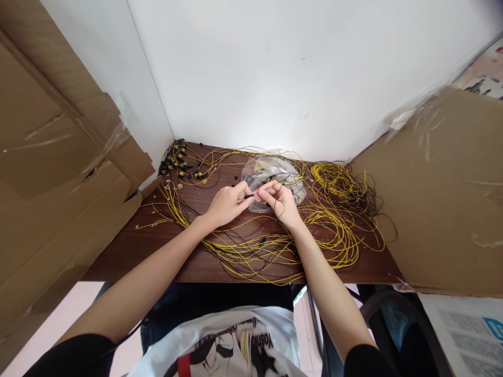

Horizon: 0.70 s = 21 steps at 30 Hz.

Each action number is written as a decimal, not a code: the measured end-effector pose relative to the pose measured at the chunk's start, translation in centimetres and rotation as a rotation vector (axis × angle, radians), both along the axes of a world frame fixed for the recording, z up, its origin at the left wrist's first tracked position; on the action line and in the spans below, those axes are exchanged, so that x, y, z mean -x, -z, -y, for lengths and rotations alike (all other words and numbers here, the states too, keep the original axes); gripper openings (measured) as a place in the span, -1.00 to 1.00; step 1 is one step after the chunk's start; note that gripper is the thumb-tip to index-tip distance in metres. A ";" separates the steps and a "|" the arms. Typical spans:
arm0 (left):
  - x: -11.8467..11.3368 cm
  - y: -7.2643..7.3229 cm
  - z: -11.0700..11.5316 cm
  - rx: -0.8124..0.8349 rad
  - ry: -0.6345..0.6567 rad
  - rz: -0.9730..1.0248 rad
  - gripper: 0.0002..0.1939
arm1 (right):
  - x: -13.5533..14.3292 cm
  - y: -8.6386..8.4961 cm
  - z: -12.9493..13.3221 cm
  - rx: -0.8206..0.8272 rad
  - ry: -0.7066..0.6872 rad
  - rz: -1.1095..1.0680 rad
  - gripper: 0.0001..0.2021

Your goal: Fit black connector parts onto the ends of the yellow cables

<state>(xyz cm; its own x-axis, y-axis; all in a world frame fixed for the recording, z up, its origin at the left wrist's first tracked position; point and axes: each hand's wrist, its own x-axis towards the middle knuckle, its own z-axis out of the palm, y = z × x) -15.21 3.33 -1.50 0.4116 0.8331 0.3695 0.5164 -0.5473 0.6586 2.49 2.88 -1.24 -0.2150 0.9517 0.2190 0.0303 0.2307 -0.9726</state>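
Observation:
My left hand [230, 204] pinches a small black connector piece [248, 196] between thumb and fingertips. Close beside it, my right hand [278, 201] is closed in a pinch on a thin black wire, which curls down below its fingers. The fingertips of both hands nearly meet over a clear plastic bag [271, 170] with small dark parts in it. Yellow and black wires [251, 254] run in a loose bundle beneath my forearms. At the far left of the table lies a cluster of wire ends with black and yellow connectors [178, 159].
A tangled coil of yellow wire [334, 180] lies on the right of the brown table [126, 256]. Cardboard sheets [440, 193] wall in both sides, and a white wall [275, 78] stands behind. A white printed bag or cloth [223, 345] is below the front edge.

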 end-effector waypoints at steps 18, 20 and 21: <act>0.0 -0.3 0.1 -0.001 -0.011 -0.005 -0.89 | 0.0 -0.1 0.0 -0.003 0.012 0.011 -0.69; 0.0 -0.3 0.1 -0.002 -0.013 -0.009 -0.90 | 0.0 -0.1 0.0 -0.001 0.007 -0.021 -0.69; 0.0 -0.3 0.1 0.000 -0.015 -0.012 -0.90 | 0.0 -0.1 0.0 -0.004 0.006 -0.032 -0.69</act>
<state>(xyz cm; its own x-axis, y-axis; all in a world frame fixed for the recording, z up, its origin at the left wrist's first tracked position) -15.18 3.26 -1.22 0.4035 0.8391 0.3648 0.5327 -0.5396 0.6520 2.45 2.90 -1.16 -0.2025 0.9521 0.2292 0.0002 0.2341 -0.9722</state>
